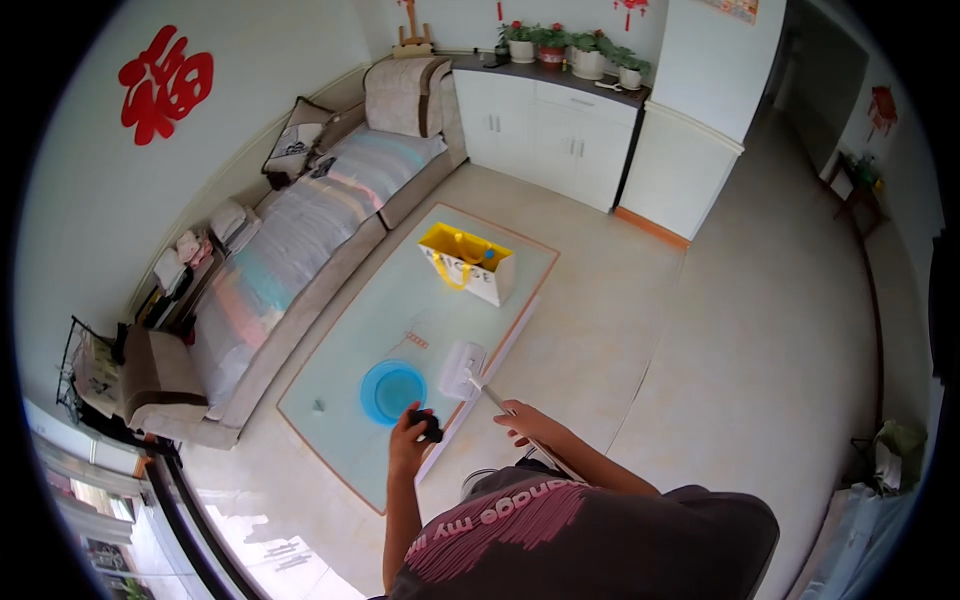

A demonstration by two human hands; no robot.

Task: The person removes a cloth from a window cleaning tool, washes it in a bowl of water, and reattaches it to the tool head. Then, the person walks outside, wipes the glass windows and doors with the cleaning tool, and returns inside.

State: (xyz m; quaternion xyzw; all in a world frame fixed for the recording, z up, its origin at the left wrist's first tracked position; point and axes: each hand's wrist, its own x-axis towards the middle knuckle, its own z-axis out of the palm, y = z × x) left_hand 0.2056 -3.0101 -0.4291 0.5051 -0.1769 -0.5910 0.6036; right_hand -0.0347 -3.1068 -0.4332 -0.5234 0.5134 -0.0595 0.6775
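Note:
My left hand (406,441) is closed around a small black bundle (427,426), perhaps cloth; its exact kind cannot be made out. Just beyond that hand, a round blue basin (367,399) stands on the pale glass-topped table (340,350). In my right hand (532,424) is the handle of a flat mop (488,392), which slants up from its white head. The mop head (461,370) is at the table's right edge, beside the basin; whether it touches the tabletop is unclear. Farther along the table is a white and yellow shopping bag (480,272), upright with its top open.
A long sofa (290,240) with a striped cover runs along the left wall. White cabinets (540,130) at the back carry potted plants (590,55). Tiled floor (720,330) extends to the right, towards a corridor. A small object (318,406) lies near the table's left edge.

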